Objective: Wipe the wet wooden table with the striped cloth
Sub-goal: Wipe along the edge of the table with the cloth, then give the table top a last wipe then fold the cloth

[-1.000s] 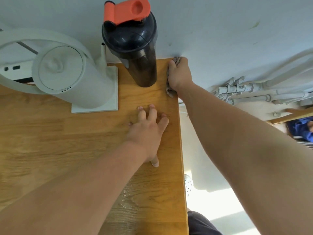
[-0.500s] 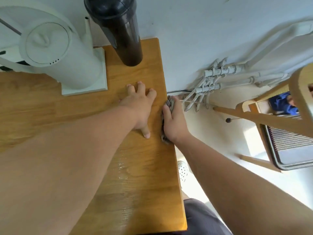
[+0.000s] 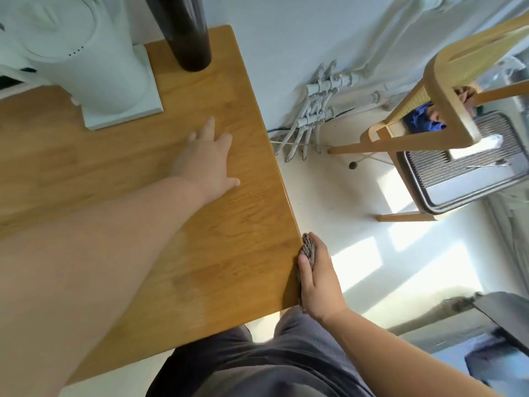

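Right hand (image 3: 319,277) has slid along wooden table (image 3: 223,224) side edge toward near corner, pressing striped cloth (image 3: 309,249) flat. Left hand (image 3: 207,161) braces, fingers spread. Maintain even pressure through corner.

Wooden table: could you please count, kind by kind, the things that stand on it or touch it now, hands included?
Hands: 2, left hand flat on the wooden table, right hand at its side edge
Striped cloth: 1, pressed to that edge
White kettle: 1
Dark bottle: 1
Total: 5
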